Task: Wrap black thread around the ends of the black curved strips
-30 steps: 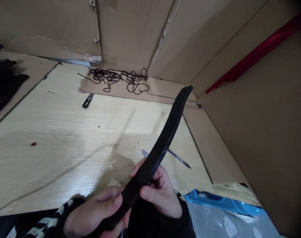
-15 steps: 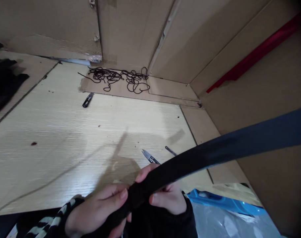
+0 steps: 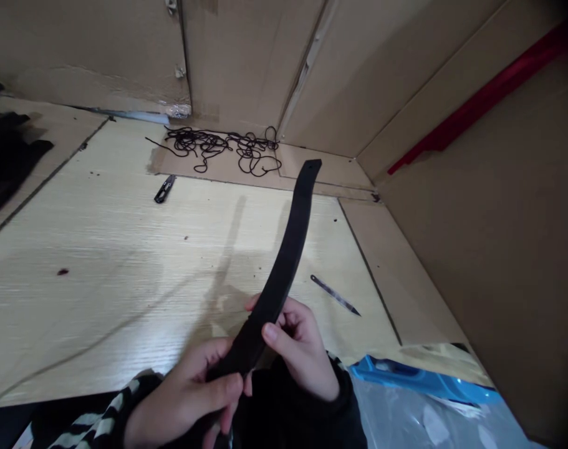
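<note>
The fingers of the left hand (image 3: 185,393) and right hand (image 3: 302,349) both grasp a black strap (image 3: 290,243) over the worktop's (image 3: 125,237) near edge. A loosened pinch could let its unsupported far end swing, perhaps knocking the pointed tool (image 3: 335,294).

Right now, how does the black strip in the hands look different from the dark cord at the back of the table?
The black strip is broad and flat, while the dark cord is thin. The strip runs in one gentle curve; the cord lies in tangled loops. The strip is held by the left hand and right hand, whereas the cord rests on cardboard, untouched. Both are dark.
</note>
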{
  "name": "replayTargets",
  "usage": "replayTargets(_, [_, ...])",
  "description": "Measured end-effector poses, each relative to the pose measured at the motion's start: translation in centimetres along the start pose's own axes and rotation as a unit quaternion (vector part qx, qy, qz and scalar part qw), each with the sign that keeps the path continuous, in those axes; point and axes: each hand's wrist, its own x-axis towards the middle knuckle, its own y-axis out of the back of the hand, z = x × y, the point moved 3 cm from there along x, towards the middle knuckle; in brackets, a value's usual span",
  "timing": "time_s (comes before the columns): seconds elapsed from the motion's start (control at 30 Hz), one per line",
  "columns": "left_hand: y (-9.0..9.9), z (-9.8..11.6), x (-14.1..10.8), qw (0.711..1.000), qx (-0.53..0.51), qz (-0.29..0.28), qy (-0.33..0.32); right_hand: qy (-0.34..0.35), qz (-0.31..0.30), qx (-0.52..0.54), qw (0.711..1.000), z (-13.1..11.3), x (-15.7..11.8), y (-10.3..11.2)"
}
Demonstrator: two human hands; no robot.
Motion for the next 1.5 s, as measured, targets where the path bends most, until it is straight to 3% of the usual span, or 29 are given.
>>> replayTargets(0.07, [0.2,0.1,0.2,0.998,0.041,0.016,-0.039,0.017,0.035,0.033,0.999,0.1,0.2,0.1])
replayTargets(0.13, [0.6,0.6,0.2,0.967,0.183,0.126,-0.124,0.044,0.084,0.041,0.995,-0.2,0.4,0.2])
replayTargets(0.2, [0.5,1.3,-0.3,0.882,0.326,0.248,-0.234,0.07,0.122,0.025,0.99,-0.7,0.4,0.2])
replayTargets(0.27, [0.0,1.8,-0.9,0.8,0.394,0.314,-0.325,0.089,0.139,0.007,0.986,-1.0,0.3,0.2])
replayTargets(0.3, [-0.1,1.9,-1.1,0.778,0.404,0.327,-0.354,0.092,0.143,0.002,0.985,-1.0,0.3,0.3])
replayTargets(0.33, [-0.1,2.0,-1.2,0.775,0.401,0.329,-0.362,0.089,0.148,0.002,0.985,-0.9,0.2,0.3])
replayTargets(0.37, [0.0,2.0,-1.2,0.792,0.385,0.321,-0.348,0.084,0.153,0.006,0.985,-0.7,0.0,0.4])
replayTargets(0.47, [0.6,1.8,-0.8,0.901,0.276,0.24,-0.234,0.065,0.174,0.041,0.982,0.0,-0.3,0.5])
replayTargets(0.5, [0.8,1.7,-0.8,0.925,0.241,0.216,-0.201,0.063,0.181,0.052,0.98,0.1,-0.3,0.5])
replayTargets(0.57, [1.0,1.4,-0.9,0.935,0.232,0.208,-0.171,0.06,0.198,0.064,0.976,0.1,-0.3,0.4])
replayTargets(0.6, [1.0,1.4,-1.0,0.922,0.265,0.221,-0.174,0.061,0.211,0.067,0.973,0.0,-0.3,0.4])
replayTargets(0.67, [0.8,1.2,-1.3,0.867,0.377,0.255,-0.205,0.067,0.246,0.07,0.965,-0.2,-0.2,0.4])
replayTargets(0.8, [0.3,1.4,-2.0,0.693,0.556,0.316,-0.333,0.096,0.282,0.064,0.953,-0.5,-0.4,0.8])
replayTargets(0.83, [0.4,1.6,-2.3,0.665,0.57,0.324,-0.358,0.108,0.272,0.063,0.954,-0.6,-0.5,1.0])
replayTargets(0.9, [0.8,2.0,-2.7,0.658,0.575,0.304,-0.38,0.129,0.22,0.057,0.965,-0.8,-0.8,1.4])
replayTargets(1.0, [1.8,2.7,-3.4,0.704,0.564,0.228,-0.367,0.15,0.098,0.023,0.984,-1.4,-0.9,1.7])
replayTargets(1.03, [2.1,2.8,-3.6,0.702,0.572,0.212,-0.366,0.152,0.073,0.006,0.986,-1.5,-1.0,1.7])
replayTargets(1.1, [2.4,3.1,-4.1,0.667,0.606,0.218,-0.375,0.157,0.069,-0.013,0.985,-1.8,-1.0,1.7])
replayTargets(1.2, [2.3,3.3,-4.9,0.59,0.628,0.291,-0.416,0.15,0.128,0.005,0.98,-1.8,-0.9,1.6])
replayTargets(1.27, [2.0,3.6,-5.4,0.554,0.616,0.331,-0.452,0.148,0.145,0.015,0.978,-1.7,-1.0,1.5])
replayTargets(1.33, [2.0,3.7,-5.7,0.557,0.61,0.33,-0.457,0.147,0.14,0.003,0.979,-1.7,-1.2,1.2])
replayTargets(1.37, [2.1,3.8,-5.7,0.58,0.608,0.317,-0.439,0.139,0.139,-0.008,0.981,-1.8,-1.3,1.0])
replayTargets(1.47, [2.8,3.5,-5.5,0.688,0.586,0.254,-0.345,0.087,0.162,-0.025,0.983,-1.7,-1.7,0.5])
replayTargets(1.5, [3.0,3.3,-5.4,0.709,0.578,0.243,-0.325,0.071,0.174,-0.019,0.982,-1.6,-1.8,0.4])
